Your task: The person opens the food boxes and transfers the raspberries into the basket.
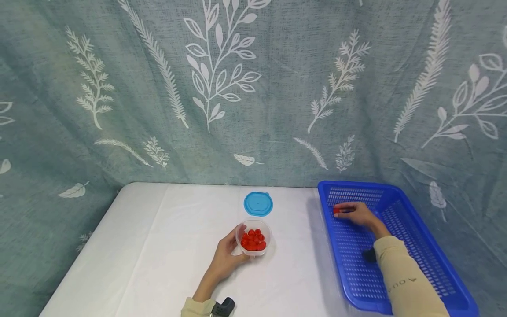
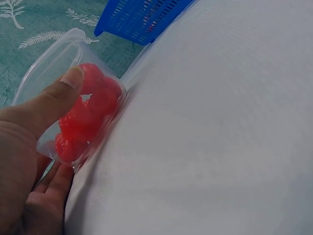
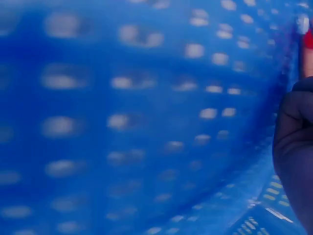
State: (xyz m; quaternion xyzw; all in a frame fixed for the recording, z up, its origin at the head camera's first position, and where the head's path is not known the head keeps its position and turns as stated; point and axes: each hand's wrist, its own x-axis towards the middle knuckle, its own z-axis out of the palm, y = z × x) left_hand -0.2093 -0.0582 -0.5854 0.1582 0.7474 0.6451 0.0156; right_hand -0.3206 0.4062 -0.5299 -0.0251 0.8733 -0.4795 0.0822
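My left hand (image 1: 228, 255) grips a clear plastic container (image 1: 267, 230) standing on the white table, the thumb on one side and fingers round the other. Inside it lie several small, rounded, shiny red pieces (image 1: 253, 240); the left wrist view shows them (image 2: 90, 112) pressed against the clear wall, with the left thumb in front. Over at the blue basket (image 1: 336, 259), my right hand (image 1: 358, 214) reaches inside near its far left corner. Its fingertips pinch a small red piece (image 1: 336, 211). In the right wrist view only part of the right hand (image 3: 296, 132) shows, at the right edge.
A round blue lid (image 1: 258, 204) lies on the white table (image 1: 166, 246) just behind the container. The basket has perforated walls and stands at the table's right side. A green leaf-patterned cloth (image 1: 269, 110) hangs behind the table.
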